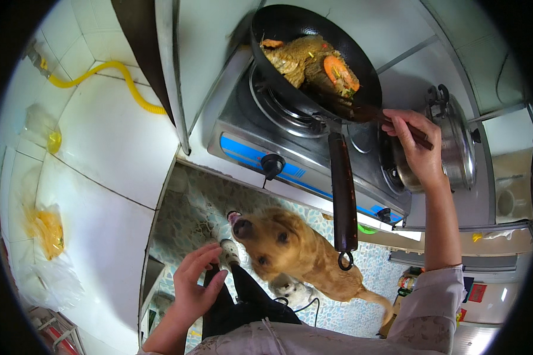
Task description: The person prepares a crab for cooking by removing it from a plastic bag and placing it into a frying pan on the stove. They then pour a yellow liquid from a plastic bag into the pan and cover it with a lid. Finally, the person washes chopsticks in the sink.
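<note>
My right hand (415, 137) grips the brown handle of a cooking utensil (375, 115), probably a wooden spatula, whose far end reaches into a black wok (367, 80). Browned cooked food (306, 55) lies inside, with an orange piece and bits of green and red. The wok appears tilted above the left burner of a steel two-burner gas stove (235, 120). Its dark long handle (343, 191) sticks out past the stove's front, held by neither hand. My left hand (200, 277) hangs low near my legs, holding nothing, fingers loosely bent and thumb apart.
A golden-brown dog (302, 253) stands on the tiled floor by my feet, with a smaller white animal (291, 290) beside it. A lidded steel pot (459, 151) sits at the right. Along the white counter (102, 177) are plastic bags (49, 275) and a yellow hose (129, 80).
</note>
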Motion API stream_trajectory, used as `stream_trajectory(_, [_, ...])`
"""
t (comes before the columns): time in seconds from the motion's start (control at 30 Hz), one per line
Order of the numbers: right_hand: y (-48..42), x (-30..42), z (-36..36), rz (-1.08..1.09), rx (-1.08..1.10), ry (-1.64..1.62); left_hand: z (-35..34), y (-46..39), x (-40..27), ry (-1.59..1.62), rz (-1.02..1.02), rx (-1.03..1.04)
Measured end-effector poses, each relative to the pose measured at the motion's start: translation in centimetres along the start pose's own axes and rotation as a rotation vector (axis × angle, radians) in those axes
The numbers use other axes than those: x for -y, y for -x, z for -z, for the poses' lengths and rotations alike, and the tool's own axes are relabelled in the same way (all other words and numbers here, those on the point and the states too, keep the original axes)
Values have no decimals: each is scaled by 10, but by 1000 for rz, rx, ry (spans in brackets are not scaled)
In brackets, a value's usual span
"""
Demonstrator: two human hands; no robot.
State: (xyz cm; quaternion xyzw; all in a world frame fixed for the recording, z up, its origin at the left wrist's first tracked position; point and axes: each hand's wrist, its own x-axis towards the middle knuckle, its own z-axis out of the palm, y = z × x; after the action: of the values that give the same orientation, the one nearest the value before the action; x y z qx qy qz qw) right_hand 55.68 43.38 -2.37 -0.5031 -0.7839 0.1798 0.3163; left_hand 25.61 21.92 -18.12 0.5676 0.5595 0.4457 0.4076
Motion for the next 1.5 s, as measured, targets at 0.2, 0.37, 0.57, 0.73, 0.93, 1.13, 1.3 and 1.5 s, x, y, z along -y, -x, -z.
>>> stream_trajectory(0.2, [-18,22,20,-100,-227,-192,0,0,-17,-10,-12,16])
stream_trajectory(0.37, [-54,-4,5,-39,-136,-301,4,-4,-33,-37,-29,63])
stream_trajectory(0.57, [-75,-32,-25,-2,-122,-319,7,2,-39,-56,2,41])
stream_trajectory(0.73, [-93,-45,-39,-91,-309,-534,6,4,-38,-60,10,18])
stream_trajectory(0.93, [-105,-77,-39,-265,-493,-818,4,-4,-43,-73,-8,24])
stream_trajectory(1.13, [-101,-83,-41,-261,-554,-899,3,-8,-47,-74,-15,24])
stream_trajectory(1.3, [-104,-75,-41,-199,-462,-888,-2,-10,-52,-93,-7,32])
stream_trajectory(1.5, [-95,-49,-13,-163,-224,-529,-8,-10,-62,-97,-33,56])
